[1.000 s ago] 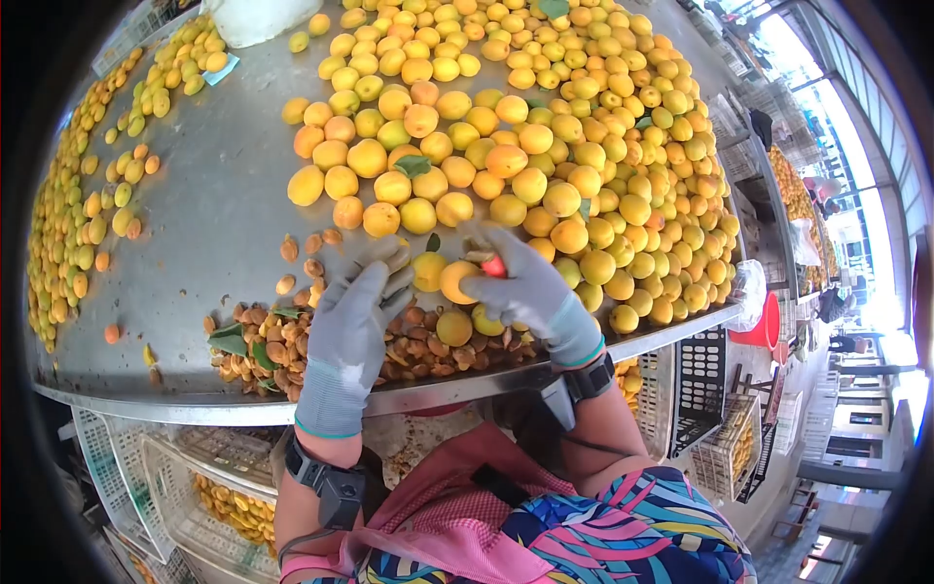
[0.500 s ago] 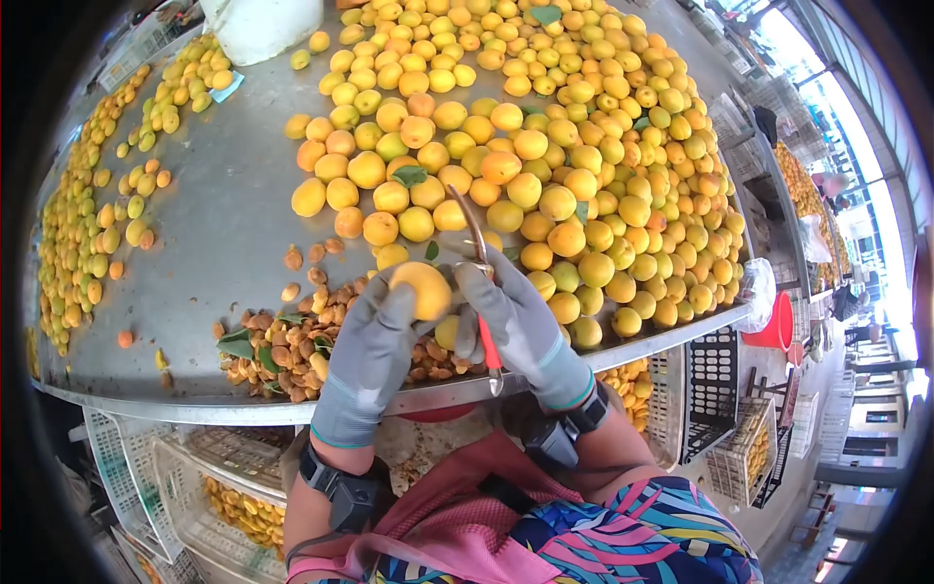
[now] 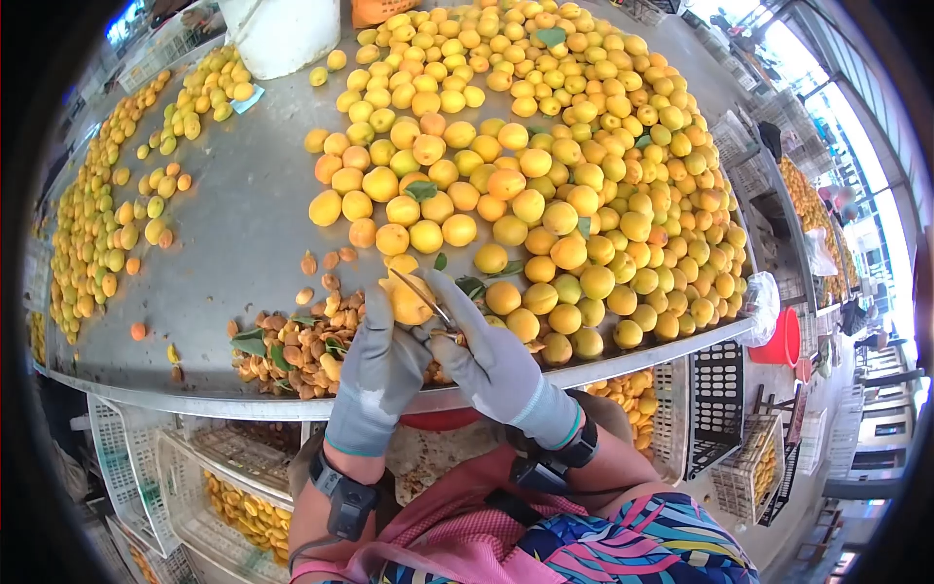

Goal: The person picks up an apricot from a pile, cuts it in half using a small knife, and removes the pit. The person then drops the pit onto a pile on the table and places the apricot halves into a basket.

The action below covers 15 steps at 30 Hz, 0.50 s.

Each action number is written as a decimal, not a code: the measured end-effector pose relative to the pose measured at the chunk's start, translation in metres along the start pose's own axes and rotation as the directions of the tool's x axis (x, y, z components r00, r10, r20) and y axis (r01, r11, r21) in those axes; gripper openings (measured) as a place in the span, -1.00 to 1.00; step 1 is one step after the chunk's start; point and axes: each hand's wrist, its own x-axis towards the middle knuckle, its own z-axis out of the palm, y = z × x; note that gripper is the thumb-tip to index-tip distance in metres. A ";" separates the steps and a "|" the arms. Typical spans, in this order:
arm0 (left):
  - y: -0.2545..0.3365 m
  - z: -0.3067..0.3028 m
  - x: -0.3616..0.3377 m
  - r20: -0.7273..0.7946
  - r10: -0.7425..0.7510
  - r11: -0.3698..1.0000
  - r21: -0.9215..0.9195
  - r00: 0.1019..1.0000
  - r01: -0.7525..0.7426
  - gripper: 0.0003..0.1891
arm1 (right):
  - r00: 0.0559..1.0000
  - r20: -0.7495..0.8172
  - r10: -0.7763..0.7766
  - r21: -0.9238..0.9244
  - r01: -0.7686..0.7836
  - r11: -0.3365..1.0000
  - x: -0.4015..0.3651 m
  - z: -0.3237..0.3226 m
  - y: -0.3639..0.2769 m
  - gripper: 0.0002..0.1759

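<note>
Over the table's near edge, both gloved hands are together. My left hand, in a grey work glove, is closed around a yellow apricot. My right hand, gloved alike, grips a thin curved-bladed tool whose blade lies against the apricot; its handle is hidden in the palm. The fruit's upper side looks partly cut. Below and left of the hands lies a pile of brown apricot stones with some leaves. Whole apricots are heaped beyond and to the right.
The metal table has a raised front rim. More apricots line its left side, near a white bucket. Below stand crates holding yellow fruit pieces. A red bucket and black crate are at right.
The tool has swung from upright, clear of the fruit, to a slant with its blade on the apricot. Its red handle has gone out of sight in my right hand. The view has shifted slightly.
</note>
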 end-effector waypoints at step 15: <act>0.000 -0.010 -0.015 -0.135 0.156 0.968 0.217 0.979 -0.124 -0.59 | 0.998 0.045 -0.035 -0.217 0.044 0.975 -0.001 0.004 -0.003 -0.18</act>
